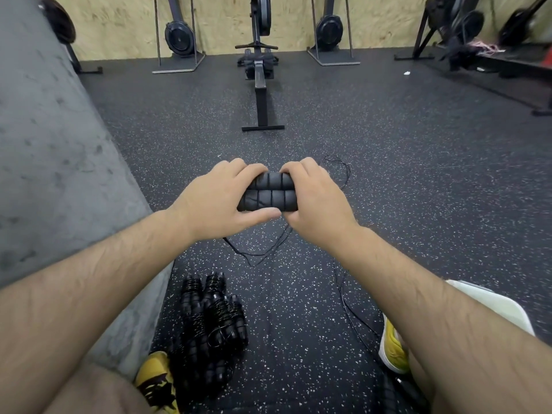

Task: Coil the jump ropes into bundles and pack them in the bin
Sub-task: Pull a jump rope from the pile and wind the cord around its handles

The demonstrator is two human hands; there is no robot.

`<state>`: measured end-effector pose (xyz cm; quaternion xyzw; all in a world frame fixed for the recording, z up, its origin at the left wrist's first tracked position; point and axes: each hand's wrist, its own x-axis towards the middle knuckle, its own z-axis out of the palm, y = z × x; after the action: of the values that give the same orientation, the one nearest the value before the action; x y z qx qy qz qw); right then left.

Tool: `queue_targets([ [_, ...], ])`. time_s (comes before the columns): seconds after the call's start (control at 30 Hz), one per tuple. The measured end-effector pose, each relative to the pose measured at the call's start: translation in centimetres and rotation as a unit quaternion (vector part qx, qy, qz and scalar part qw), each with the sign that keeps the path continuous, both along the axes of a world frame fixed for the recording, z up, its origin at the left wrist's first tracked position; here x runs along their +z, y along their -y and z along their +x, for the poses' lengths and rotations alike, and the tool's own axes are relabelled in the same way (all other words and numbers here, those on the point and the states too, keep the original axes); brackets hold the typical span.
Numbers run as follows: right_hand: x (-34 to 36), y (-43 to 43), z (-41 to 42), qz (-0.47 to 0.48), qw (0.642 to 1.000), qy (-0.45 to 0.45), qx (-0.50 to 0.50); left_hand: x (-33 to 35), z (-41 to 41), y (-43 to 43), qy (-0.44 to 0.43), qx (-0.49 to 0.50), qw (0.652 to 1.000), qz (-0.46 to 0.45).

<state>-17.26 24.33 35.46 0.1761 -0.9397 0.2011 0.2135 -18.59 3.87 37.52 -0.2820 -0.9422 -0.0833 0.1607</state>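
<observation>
A pair of black foam jump rope handles (268, 192) is held side by side above the speckled rubber floor (388, 174), clear of it, between both hands. The left hand (218, 201) is curled round the left end of the pair, with the thumb laid along the near side and the fingers wrapped over the far side. The right hand (316, 201) is closed round the right end in the same manner. Several turns of thin black cord (260, 249) are seen wound across the two handles. The rest of the cord is left hanging below the hands and trails in loose loops over the floor, with one strand running towards the right shoe (392, 348) and another curving out beyond the right hand.

A pile of wrapped rope bundles (215, 318) is laid on the floor at its left edge, just beside the grey concrete wall (44, 144) and touching the left shoe (155, 380). Both shoes are yellow. A white bin (501, 306) is seen only in part at the lower right, behind the right forearm; its contents cannot be made out.

A rowing machine (261, 85) is stood in the middle of the floor's far edge, against a plywood wall (119, 25), and further machines are ranged on either side of it.
</observation>
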Motion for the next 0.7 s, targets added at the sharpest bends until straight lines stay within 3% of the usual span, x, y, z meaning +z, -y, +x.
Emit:
queue_targets([
  [0.2,0.6,-0.2,0.0,0.001,1.000,0.024,0.010,0.3,-0.5,0.0,-0.061,0.006,0.997,-0.055],
  [0.47,1.0,-0.4,0.2,-0.088,0.996,0.012,0.025,0.4,-0.4,-1.1,-0.154,-0.036,0.986,-0.051],
  [0.6,0.4,-0.4,0.6,-0.246,0.967,0.022,0.054,0.9,-0.5,-1.1,-0.190,-0.022,0.981,-0.037],
  [0.7,-0.1,0.1,0.4,-0.440,0.893,0.095,0.025,1.7,-0.4,-1.0,-0.188,0.019,0.982,0.004],
])
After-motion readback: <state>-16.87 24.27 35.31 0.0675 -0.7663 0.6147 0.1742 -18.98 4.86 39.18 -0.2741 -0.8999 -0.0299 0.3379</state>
